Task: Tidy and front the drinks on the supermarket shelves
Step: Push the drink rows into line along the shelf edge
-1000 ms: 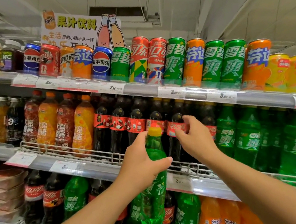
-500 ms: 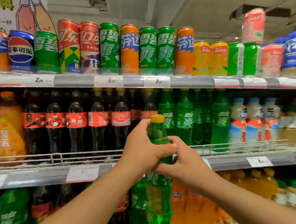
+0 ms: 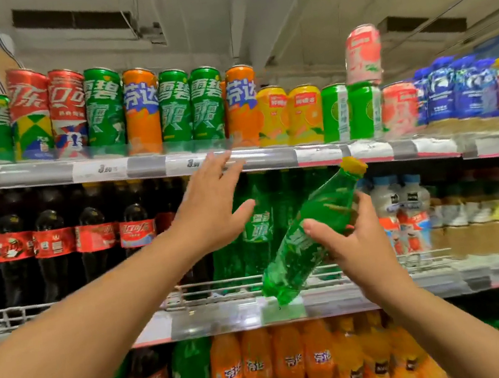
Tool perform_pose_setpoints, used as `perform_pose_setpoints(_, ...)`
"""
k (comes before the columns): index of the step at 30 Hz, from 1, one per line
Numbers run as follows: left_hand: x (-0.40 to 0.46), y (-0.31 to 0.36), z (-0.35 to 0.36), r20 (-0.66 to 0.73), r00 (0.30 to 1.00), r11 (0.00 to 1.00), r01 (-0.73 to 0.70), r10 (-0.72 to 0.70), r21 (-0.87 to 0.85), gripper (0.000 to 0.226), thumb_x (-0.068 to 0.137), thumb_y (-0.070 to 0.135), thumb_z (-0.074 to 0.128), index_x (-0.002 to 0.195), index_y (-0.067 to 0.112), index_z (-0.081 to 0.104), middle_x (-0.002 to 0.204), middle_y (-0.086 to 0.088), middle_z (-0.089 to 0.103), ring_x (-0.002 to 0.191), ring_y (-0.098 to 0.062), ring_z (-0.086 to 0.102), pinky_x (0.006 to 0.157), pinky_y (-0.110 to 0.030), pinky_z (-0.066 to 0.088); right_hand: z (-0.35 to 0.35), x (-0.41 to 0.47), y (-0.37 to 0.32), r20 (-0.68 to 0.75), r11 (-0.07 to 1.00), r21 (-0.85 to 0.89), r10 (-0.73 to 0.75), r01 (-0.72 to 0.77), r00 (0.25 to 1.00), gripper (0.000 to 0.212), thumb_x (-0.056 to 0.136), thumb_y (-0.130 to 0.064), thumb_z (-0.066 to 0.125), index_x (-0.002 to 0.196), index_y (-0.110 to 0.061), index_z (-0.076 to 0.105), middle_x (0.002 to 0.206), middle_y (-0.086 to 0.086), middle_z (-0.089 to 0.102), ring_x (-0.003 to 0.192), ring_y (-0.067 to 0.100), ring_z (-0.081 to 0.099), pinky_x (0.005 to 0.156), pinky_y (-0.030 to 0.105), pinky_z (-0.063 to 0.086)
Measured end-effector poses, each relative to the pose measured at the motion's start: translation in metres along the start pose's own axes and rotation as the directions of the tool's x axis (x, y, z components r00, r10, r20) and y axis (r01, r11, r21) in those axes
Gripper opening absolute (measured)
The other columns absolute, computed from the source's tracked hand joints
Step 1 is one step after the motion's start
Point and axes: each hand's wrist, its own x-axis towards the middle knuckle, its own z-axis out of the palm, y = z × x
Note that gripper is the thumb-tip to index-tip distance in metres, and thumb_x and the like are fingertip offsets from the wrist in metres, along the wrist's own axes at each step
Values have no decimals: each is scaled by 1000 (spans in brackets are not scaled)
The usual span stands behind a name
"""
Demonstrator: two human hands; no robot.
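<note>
My right hand (image 3: 357, 237) grips a green Sprite bottle (image 3: 307, 235) with a yellow cap. The bottle tilts, cap up to the right, in front of the middle shelf. My left hand (image 3: 212, 205) is open with fingers spread, reaching toward the row of green Sprite bottles (image 3: 256, 223) on the middle shelf, just under the upper shelf edge (image 3: 147, 165). It holds nothing. Dark cola bottles (image 3: 53, 247) with red labels stand to the left of the Sprite row.
Cans of cola, Sprite and Fanta (image 3: 143, 114) line the top shelf, with a pink can (image 3: 362, 53) stacked on green ones. White drink bottles (image 3: 404, 214) stand right of the Sprite. Orange Fanta bottles (image 3: 288, 367) fill the lower shelf. A wire rail (image 3: 65, 305) fronts the middle shelf.
The green bottle passed from my left hand to my right hand and now tilts to the right. My left hand let go and rose toward the shelf. The view shifted right.
</note>
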Motion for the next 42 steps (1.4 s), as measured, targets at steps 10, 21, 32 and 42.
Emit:
perform_pose_setpoints(10,20,-12,28,72,992,866,59,-109,497,96,82,39,54,153,24,-9,160,-7,-17,147,-28,-13,120,-46,0,-19,43,34,-93,988,-51,-151,147,984,65,70,-52,77,120,-49,35,102,-27,63,91,3,66,76,31,55)
perform_pose_setpoints(21,21,-19,23,104,989,897,46,-102,439,98,80,33,57,153,30,-8,160,0,-19,147,-23,-15,118,-40,-4,7,55,81,-64,973,-224,45,-58,997,80,76,-55,73,140,-29,33,116,-15,59,99,4,60,77,24,51)
perform_pose_setpoints(32,20,-22,29,100,991,894,34,-88,446,101,78,30,55,151,30,-15,158,-2,-27,146,-24,-21,120,-43,-2,22,82,66,-27,822,-569,3,-18,1000,95,81,-57,66,153,-17,20,153,0,29,134,23,37,93,30,39)
perform_pose_setpoints(42,19,-24,34,72,994,875,33,-78,483,105,77,32,57,150,28,-19,157,-4,-28,145,-25,-22,118,-43,-7,25,121,49,263,790,-612,163,34,951,98,78,-47,75,153,-16,20,154,6,34,137,28,37,102,35,38)
